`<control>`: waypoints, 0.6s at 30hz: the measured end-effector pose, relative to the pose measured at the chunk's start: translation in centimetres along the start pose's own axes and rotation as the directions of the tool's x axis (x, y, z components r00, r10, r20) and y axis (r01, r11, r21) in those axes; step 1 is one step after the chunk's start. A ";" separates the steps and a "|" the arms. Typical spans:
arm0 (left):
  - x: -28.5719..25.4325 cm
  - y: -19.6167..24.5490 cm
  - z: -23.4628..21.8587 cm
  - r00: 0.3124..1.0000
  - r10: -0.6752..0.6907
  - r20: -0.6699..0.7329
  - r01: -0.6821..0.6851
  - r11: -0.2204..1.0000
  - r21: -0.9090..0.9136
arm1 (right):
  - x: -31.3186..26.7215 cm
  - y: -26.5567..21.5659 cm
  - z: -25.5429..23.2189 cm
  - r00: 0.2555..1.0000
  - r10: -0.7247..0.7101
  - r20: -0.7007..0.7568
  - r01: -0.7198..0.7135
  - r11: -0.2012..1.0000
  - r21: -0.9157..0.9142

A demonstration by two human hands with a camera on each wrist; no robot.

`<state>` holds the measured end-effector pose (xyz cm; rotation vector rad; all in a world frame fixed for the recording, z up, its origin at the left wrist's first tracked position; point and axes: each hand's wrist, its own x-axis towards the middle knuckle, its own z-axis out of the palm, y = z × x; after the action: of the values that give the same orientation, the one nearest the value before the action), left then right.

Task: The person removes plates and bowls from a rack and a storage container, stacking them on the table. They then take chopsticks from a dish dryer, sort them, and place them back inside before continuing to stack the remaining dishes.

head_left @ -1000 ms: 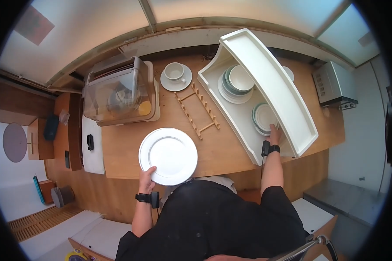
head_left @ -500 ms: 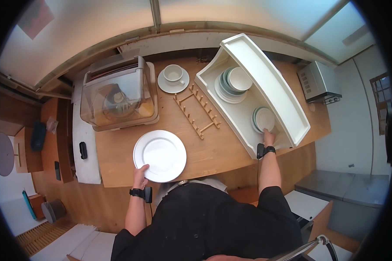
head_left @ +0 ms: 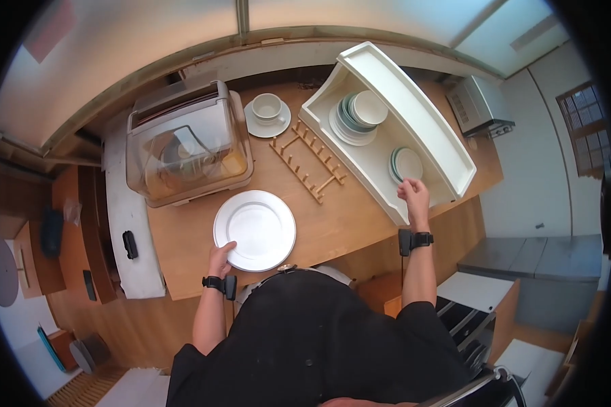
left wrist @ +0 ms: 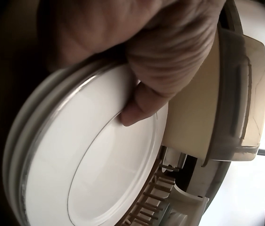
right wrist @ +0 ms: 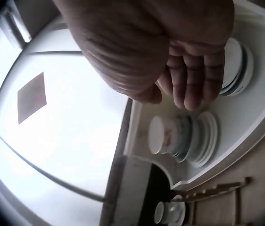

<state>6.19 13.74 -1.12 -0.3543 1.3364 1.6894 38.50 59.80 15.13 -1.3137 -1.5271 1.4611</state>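
"Where's the risk?"

"Your left hand [head_left: 219,262] has its fingers clamped on one rim of the plates [head_left: 256,229], by the near edge of the tabletop [head_left: 339,225]. A loose pinch or a tilt could let them slide."

"And the right hand [head_left: 416,201]?"

"Your fingers there hang loosely bent, holding nothing, just beside the small dishes [head_left: 409,164] in the bin [head_left: 414,112]; a hasty reach could topple them."
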 end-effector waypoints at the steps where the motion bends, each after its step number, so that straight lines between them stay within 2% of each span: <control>1: 0.5 0.1 -0.4 1.000 -0.008 0.014 0.008 1.000 -0.003 | -1.4 -2.7 1.6 0.991 -0.106 0.077 0.107 0.994 -0.013; 2: 1.1 -0.1 -0.9 0.999 -0.018 0.027 0.018 1.000 -0.005 | -3.2 -5.6 3.1 0.966 -0.207 0.153 0.212 0.977 -0.020; 4: 1.8 0.0 -1.5 0.997 -0.062 0.055 0.062 0.998 -0.001 | -8.2 -13.0 6.7 0.868 -0.402 0.292 0.436 0.898 -0.062; 5: 2.0 0.1 -1.8 0.993 -0.094 0.066 0.093 0.996 0.004 | -10.7 -16.9 8.1 0.722 -0.559 0.406 0.636 0.768 -0.073; 6: 2.1 0.2 -2.0 0.990 -0.123 0.075 0.123 0.992 0.009 | -12.9 -20.4 9.3 0.535 -0.668 0.518 0.800 0.597 -0.055; 7: 2.3 0.1 -2.3 0.990 -0.119 0.082 0.118 0.993 0.018 | -14.9 -23.2 10.5 0.367 -0.742 0.561 0.887 0.461 0.028; 8: 2.7 -0.3 -2.6 0.990 -0.113 0.088 0.111 0.993 0.026 | -16.5 -25.4 11.8 0.153 -0.798 0.583 0.973 0.224 0.051; 9: 2.8 -0.5 -2.9 0.990 -0.106 0.094 0.103 0.994 0.032 | -18.1 -27.4 13.3 -0.018 -0.843 0.538 0.988 0.067 0.138; 12: 1.4 -0.2 -1.9 0.993 0.005 0.120 -0.010 0.999 0.044 | -22.2 -30.4 16.5 -0.230 -0.847 0.479 0.967 -0.144 0.209; 13: 1.2 -0.1 -1.8 0.995 -0.030 0.091 0.026 0.999 0.045 | -22.9 -31.0 17.1 -0.250 -0.857 0.450 0.961 -0.162 0.224; 15: 1.0 0.0 -1.5 0.998 -0.001 0.070 -0.005 0.997 0.080 | -24.2 -31.9 18.3 -0.273 -0.872 0.406 0.953 -0.187 0.239; 18: 0.3 0.2 -0.4 0.995 0.094 -0.018 -0.088 0.973 0.215 | -25.5 -31.9 18.8 -0.249 -0.869 0.427 0.960 -0.163 0.228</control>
<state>5.77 13.54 -1.38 -0.1941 1.5596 1.6005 21.35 33.51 47.38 0.5809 -2.1392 0.3769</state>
